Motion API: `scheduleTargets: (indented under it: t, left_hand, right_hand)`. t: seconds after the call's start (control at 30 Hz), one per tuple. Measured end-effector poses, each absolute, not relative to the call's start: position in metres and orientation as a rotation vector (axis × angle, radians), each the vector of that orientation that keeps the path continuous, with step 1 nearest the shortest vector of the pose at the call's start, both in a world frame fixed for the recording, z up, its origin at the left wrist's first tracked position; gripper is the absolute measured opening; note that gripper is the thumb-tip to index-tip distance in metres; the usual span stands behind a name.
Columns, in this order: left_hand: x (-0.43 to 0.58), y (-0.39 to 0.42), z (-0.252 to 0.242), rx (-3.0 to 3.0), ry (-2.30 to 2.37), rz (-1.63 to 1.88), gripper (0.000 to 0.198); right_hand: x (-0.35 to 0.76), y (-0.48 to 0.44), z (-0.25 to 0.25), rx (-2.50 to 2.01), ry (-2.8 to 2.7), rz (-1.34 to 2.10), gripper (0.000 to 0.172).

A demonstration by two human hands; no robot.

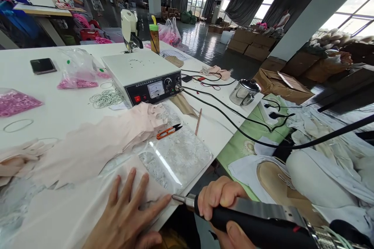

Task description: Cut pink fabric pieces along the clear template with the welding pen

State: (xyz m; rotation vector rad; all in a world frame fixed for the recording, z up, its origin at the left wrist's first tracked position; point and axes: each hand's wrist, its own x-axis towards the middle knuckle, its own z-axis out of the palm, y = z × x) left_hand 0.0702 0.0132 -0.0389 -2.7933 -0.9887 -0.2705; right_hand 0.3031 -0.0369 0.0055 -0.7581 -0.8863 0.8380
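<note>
My left hand (128,206) lies flat with its fingers spread on pale pink fabric (73,202), near the table's front edge. My right hand (222,206) is wrapped round a black and silver ultrasonic hand tool (257,218). The tool's narrow metal tip is right by my left index fingertip, at the fabric's edge; whether it touches the cloth I cannot tell. Under the fabric is a clear sheet over a grey marbled pad (187,155). Orange thread snips (168,131) rest on the pad, and a second, ragged-edged pink piece (96,136) lies behind my left hand.
A control box (154,89) with a dial stands behind, its black cable (233,122) looping rightward. On the table are a pencil (198,121), a metal mug (244,92), a phone (43,66), rubber bands (106,98) and bags of pink bits (77,81). White garments (315,159) are piled at right.
</note>
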Motion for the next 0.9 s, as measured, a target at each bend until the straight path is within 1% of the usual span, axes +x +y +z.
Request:
scheduleTargets:
  t: [0.1, 0.2, 0.33, 0.47, 0.6, 0.8, 0.9]
  left_hand:
    - [0.073, 0.012, -0.039, -2.789, -0.988, -0.249, 0.098]
    - [0.07, 0.015, -0.039, -2.774, -0.936, -0.235, 0.104]
    - [0.062, 0.024, -0.036, -2.738, -0.79, -0.197, 0.099]
    - [0.061, 0.028, -0.032, -2.737, -0.76, -0.175, 0.095]
    - [0.063, 0.027, -0.03, -2.727, -0.771, -0.142, 0.101]
    - [0.066, 0.025, -0.031, -2.749, -0.796, -0.165, 0.102]
    - [0.068, 0.026, -0.03, -2.726, -0.787, -0.196, 0.11]
  right_hand:
    - [0.301, -0.037, 0.008, -0.731, -0.869, 0.844, 0.009]
    - [0.303, -0.038, 0.007, -0.731, -0.862, 0.878, 0.011]
    - [0.308, -0.038, 0.003, -0.74, -0.864, 0.848, 0.014]
    - [0.312, -0.037, 0.0, -0.737, -0.894, 0.815, 0.015]
    - [0.314, -0.037, 0.0, -0.732, -0.9, 0.833, 0.014]
    - [0.311, -0.036, 0.0, -0.757, -0.888, 0.807, 0.013]
    - [0.308, -0.036, 0.002, -0.758, -0.881, 0.784, 0.013]
